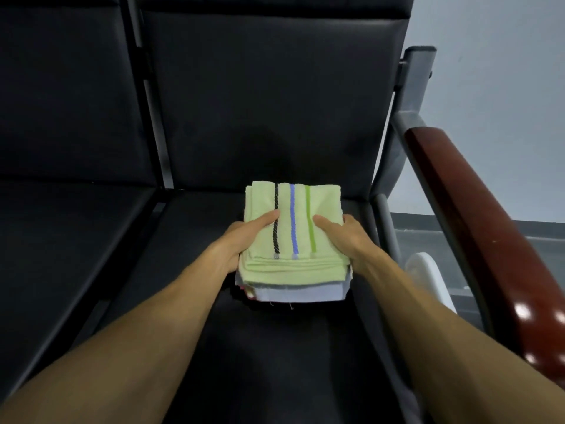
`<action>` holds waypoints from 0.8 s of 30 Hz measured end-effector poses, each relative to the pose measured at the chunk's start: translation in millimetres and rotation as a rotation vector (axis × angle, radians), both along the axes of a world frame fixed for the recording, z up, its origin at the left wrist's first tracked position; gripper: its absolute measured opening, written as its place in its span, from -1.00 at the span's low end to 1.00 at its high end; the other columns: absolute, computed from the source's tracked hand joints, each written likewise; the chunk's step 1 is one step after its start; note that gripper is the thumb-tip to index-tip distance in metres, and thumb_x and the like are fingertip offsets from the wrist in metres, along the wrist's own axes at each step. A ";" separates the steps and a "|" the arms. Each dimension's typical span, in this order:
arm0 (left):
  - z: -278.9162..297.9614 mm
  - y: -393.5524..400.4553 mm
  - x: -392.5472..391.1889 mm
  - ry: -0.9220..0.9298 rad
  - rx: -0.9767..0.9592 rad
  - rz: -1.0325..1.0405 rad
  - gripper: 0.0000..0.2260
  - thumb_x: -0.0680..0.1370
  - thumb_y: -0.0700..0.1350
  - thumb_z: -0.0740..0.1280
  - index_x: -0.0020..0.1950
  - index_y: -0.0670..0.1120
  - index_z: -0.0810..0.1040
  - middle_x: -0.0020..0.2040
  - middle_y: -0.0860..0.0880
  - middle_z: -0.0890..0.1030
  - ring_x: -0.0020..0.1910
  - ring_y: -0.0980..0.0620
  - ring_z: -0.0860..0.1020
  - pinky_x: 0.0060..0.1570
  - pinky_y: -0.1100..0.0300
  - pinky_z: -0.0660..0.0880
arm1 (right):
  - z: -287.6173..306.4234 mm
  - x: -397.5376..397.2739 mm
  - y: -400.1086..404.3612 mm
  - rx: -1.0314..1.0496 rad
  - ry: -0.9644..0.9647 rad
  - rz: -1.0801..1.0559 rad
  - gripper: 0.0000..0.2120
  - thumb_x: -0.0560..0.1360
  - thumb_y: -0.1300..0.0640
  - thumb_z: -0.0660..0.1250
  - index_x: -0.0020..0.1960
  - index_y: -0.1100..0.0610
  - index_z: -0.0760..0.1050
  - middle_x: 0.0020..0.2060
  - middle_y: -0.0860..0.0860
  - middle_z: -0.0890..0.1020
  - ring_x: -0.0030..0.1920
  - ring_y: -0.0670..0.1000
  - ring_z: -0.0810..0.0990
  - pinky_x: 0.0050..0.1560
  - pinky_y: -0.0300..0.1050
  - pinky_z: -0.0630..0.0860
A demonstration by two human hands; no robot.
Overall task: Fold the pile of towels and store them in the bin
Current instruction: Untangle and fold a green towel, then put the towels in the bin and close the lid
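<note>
A stack of folded towels (293,289) sits over the black seat of a chair. The top towel (287,206) is pale green with a black, a blue and a green stripe; under it lie a light blue towel and a pinkish one. My left hand (244,237) grips the stack's left side, thumb on top and fingers hidden beneath. My right hand (345,234) grips the right side the same way. Whether the stack rests on the seat or is lifted off it, I cannot tell.
The black chair seat (275,347) is one of a row, with another seat (61,240) to the left. A glossy red-brown armrest (477,228) on a grey metal frame runs along the right. A white object (428,270) stands on the floor beyond the armrest.
</note>
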State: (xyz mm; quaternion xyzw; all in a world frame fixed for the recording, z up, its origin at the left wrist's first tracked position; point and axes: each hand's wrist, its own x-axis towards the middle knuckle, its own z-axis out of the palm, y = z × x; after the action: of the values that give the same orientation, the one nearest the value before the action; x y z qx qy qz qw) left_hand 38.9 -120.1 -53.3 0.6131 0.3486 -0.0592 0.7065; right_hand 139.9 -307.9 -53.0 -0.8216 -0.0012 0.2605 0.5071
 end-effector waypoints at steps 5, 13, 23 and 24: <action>33.9 -15.2 -40.9 -0.061 -0.021 0.044 -0.56 0.47 0.08 0.53 0.22 -0.17 0.64 0.00 -0.14 0.74 -0.03 -0.09 0.73 -0.05 0.04 0.65 | 34.1 -37.5 -9.4 0.131 -0.020 0.001 -0.54 0.49 -0.14 0.41 0.25 0.09 0.42 0.05 0.03 0.66 0.01 0.09 0.68 0.10 0.14 0.63; 195.1 -71.8 -52.5 -0.377 0.066 0.029 -0.67 0.53 -0.02 0.49 0.22 -0.15 0.64 0.01 -0.12 0.74 -0.03 -0.08 0.73 -0.18 0.10 0.66 | 200.0 -51.7 -70.0 0.283 -0.311 0.056 -0.69 0.57 0.01 0.36 0.27 0.08 0.48 0.07 0.00 0.67 -0.01 0.01 0.68 -0.05 -0.07 0.63; 215.7 -285.5 -5.2 -0.487 -0.035 -0.128 -0.62 0.50 0.05 0.52 0.18 -0.18 0.63 -0.04 -0.12 0.75 -0.08 -0.07 0.73 -0.04 -0.01 0.68 | 238.2 -54.4 -294.8 0.242 -0.429 -0.220 -0.69 0.56 0.08 0.40 0.27 0.13 0.50 0.06 0.06 0.69 -0.02 0.06 0.69 -0.06 -0.04 0.62; 206.5 -310.4 1.2 -0.462 -0.035 -0.161 -0.63 0.51 0.05 0.51 0.15 -0.18 0.63 -0.06 -0.12 0.75 -0.10 -0.08 0.73 -0.03 -0.01 0.68 | 228.8 -55.0 -321.3 0.234 -0.405 -0.263 -0.70 0.57 0.09 0.39 0.27 0.13 0.51 0.05 0.07 0.69 -0.03 0.07 0.70 -0.09 -0.05 0.62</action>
State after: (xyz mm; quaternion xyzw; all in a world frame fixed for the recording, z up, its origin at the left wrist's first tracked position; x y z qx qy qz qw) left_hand 40.1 -430.5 153.2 0.6238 0.1267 0.0205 0.7710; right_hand 84.8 -629.2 175.9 -0.7858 -0.0262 0.0207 0.6175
